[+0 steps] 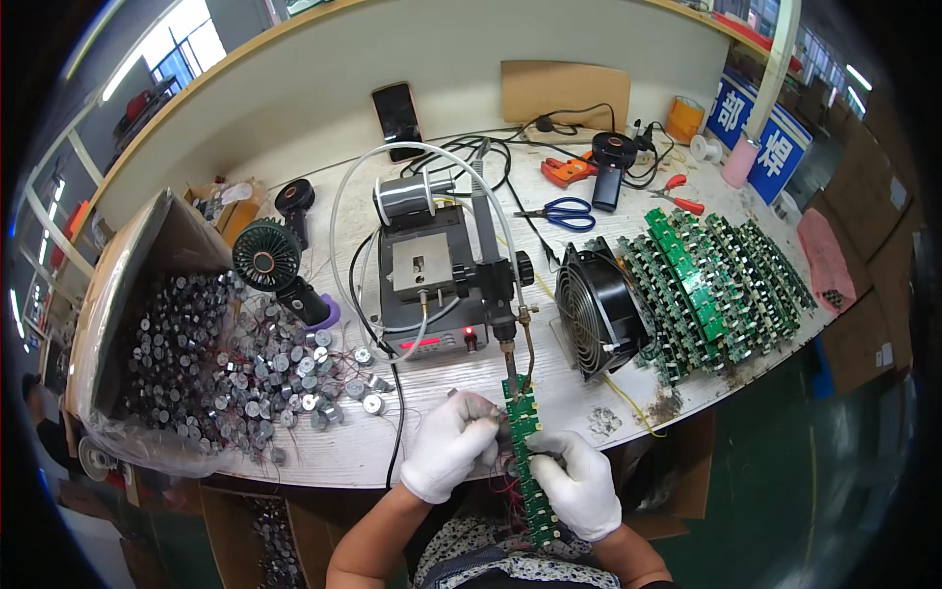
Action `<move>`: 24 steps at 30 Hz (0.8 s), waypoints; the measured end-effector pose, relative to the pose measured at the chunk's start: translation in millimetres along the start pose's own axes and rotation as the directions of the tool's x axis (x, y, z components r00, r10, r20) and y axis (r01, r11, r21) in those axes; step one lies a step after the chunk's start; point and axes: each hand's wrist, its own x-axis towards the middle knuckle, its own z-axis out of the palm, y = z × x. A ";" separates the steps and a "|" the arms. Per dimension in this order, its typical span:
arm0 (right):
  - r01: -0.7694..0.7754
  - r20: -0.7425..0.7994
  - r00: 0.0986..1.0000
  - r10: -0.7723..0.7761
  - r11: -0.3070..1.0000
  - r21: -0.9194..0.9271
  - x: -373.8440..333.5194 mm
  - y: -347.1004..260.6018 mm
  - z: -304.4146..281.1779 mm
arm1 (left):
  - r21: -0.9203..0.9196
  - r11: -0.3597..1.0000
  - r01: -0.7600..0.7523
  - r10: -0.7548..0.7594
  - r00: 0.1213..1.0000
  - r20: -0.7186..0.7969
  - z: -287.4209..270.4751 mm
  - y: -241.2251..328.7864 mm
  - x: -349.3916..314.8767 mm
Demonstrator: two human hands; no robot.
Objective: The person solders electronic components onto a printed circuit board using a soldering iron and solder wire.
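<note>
Two white-gloved hands hold a long green circuit strip (524,461) at the near edge of the worktop (432,393). The left hand (449,444) has its fingers (483,404) clamped on the strip's left edge; the right hand (579,483) grips its right edge, fingers (546,447) curled round it. Just beyond the fingers, the strip's far end sits under the iron tip (510,365) of a soldering station (432,294). Left of the fingers lies a heap of small grey parts (235,363); to the right stand a black fan (594,309) and stacked green boards (716,285).

left hand (449,444) hiding circuit strip (526,461) edge, solder joint too small
</note>
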 end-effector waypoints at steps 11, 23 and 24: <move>0.104 -0.035 0.993 -0.116 0.965 -0.242 2.0 -8.6 -1.5 | 0.789 0.559 -0.255 0.773 0.505 -0.385 -76.1 -6.0 -43.4; 0.342 0.118 0.940 -0.321 0.881 -0.327 10.1 -10.7 -0.3 | 0.984 0.139 -0.109 0.650 0.760 -0.008 -87.2 -4.3 -29.4; 0.342 0.117 0.940 -0.321 0.881 -0.328 10.4 -10.7 -0.5 | 0.984 0.146 -0.105 0.630 0.776 -0.011 -87.7 -3.3 -29.4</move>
